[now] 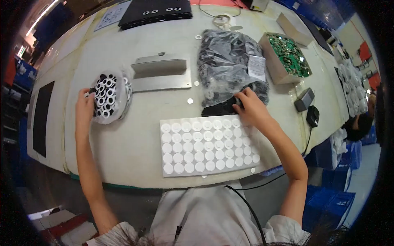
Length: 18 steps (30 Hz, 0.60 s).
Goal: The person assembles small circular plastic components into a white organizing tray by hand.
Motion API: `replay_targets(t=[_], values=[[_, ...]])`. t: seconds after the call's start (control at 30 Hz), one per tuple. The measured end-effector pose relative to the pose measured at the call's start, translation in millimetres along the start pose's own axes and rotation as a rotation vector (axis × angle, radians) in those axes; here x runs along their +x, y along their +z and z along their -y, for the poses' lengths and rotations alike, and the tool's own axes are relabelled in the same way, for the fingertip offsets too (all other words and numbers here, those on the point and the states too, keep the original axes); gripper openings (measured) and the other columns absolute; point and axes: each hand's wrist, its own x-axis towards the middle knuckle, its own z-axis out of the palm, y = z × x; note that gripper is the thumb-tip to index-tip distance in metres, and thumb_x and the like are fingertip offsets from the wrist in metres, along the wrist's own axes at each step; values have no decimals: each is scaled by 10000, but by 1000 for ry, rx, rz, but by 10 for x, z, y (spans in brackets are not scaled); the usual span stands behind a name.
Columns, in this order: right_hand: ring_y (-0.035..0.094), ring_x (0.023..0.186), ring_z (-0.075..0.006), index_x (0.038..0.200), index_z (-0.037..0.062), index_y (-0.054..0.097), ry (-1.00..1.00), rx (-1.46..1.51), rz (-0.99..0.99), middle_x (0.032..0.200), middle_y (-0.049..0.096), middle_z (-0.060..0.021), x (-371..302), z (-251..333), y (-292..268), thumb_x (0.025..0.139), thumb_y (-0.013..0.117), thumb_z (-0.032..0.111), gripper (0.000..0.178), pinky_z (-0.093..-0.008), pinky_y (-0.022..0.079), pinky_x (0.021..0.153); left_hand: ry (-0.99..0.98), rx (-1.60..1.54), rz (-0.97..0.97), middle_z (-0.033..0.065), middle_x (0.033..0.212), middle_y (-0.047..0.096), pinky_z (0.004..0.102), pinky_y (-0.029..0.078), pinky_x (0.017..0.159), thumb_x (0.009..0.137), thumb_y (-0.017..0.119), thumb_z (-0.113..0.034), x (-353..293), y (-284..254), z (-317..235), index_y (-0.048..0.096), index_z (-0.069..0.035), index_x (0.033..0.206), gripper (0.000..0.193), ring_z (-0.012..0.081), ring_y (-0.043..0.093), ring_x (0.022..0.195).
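My left hand is at the left side of a clear plastic bag of black-and-white rings. Its fingers are curled in at the bag's edge, and what they pinch is too small to tell. Farther right, my right hand reaches over the near end of a large clear plastic bag full of black pieces. Its fingers are bent together by the bag's mouth, where a black piece shows; their grip is partly hidden. Just below lies a white board covered with rows of round white discs.
A metal angle bracket stands between the bags. A box of green circuit boards, two small black devices and a tape roll lie at the right and back. A black stack sits at the far edge; loose white discs are scattered.
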Motion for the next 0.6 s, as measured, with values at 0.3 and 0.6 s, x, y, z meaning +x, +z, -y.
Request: replay_targets(t=[0.3, 0.6], values=[[547, 875, -324, 997, 53, 554, -85, -153, 89, 916, 524, -145, 159, -30, 17, 840, 541, 264, 263, -416, 458, 729, 469, -200, 239, 115, 870, 556, 338, 455, 692, 814, 556, -60, -1268, 509, -991, 607, -53, 1003, 196, 247, 541, 802], [552, 801, -354, 837, 28, 587, 11, -5, 11, 838, 551, -155, 102, 8, -48, 869, 487, 217, 216, -431, 439, 696, 707, -119, 411, 89, 872, 509, 338, 461, 644, 802, 585, -59, -1360, 634, -1170, 584, -51, 954, 152, 245, 529, 775]])
